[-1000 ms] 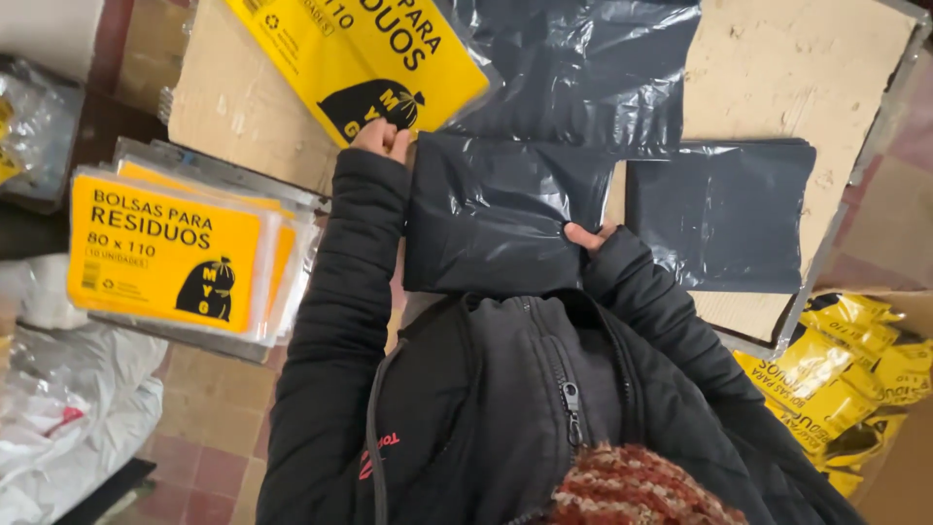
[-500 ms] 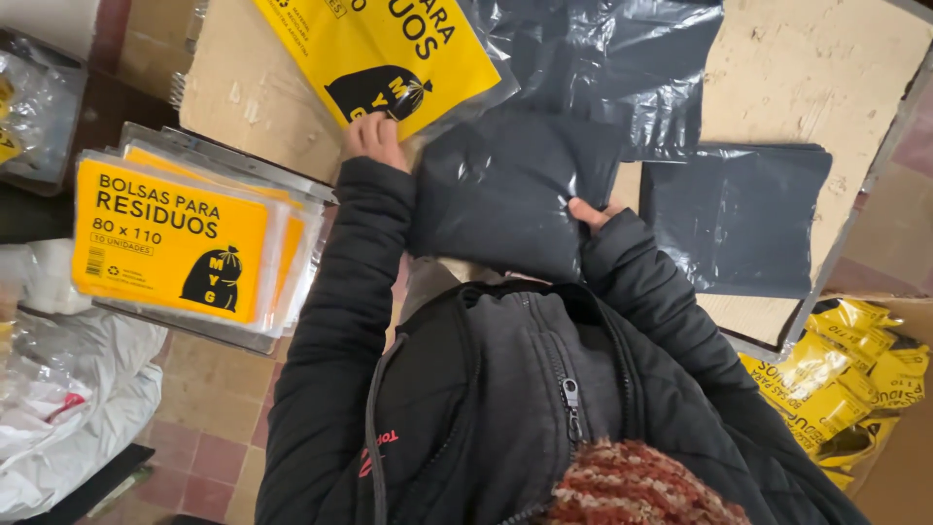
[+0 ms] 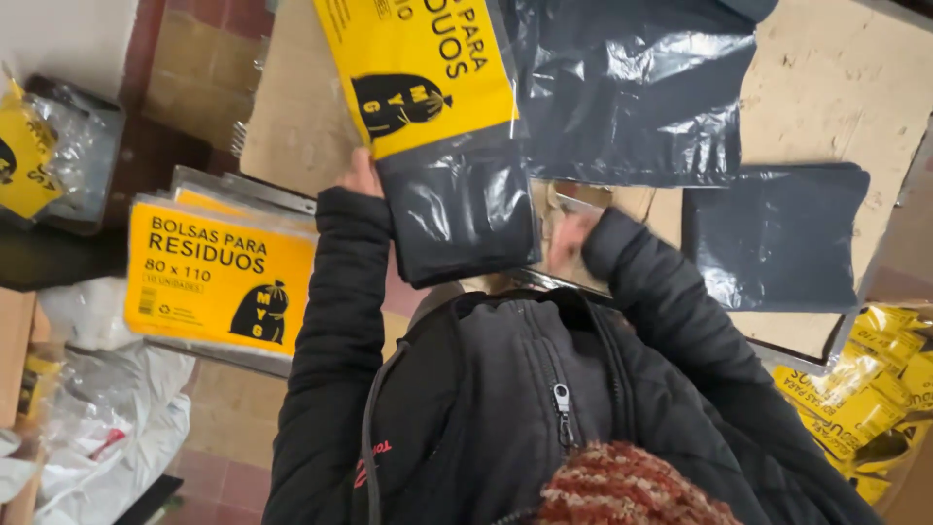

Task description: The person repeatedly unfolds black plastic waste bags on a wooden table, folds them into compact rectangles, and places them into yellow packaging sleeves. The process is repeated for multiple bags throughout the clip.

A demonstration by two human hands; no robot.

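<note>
the folded black bags (image 3: 462, 219) now sit partly inside the clear packet with the yellow label (image 3: 418, 68); a second ago they lay bare on the board, so the stuffing step looks well begun, with the lower half of the bags still sticking out. the left hand (image 3: 362, 175) is clamped on the packet's left edge, just beside the bags. the right hand (image 3: 569, 238) has let go and is blurred just right of the bags, so i cannot tell if its fingers are spread or curled.

the cardboard-covered board (image 3: 836, 97) carries a loose black sheet (image 3: 632, 87) above and right of the bags, and another folded bundle (image 3: 773, 238) further right. left of the bags lies a stack of filled packets (image 3: 219, 277); loose yellow labels (image 3: 855, 389) lie at lower right.
</note>
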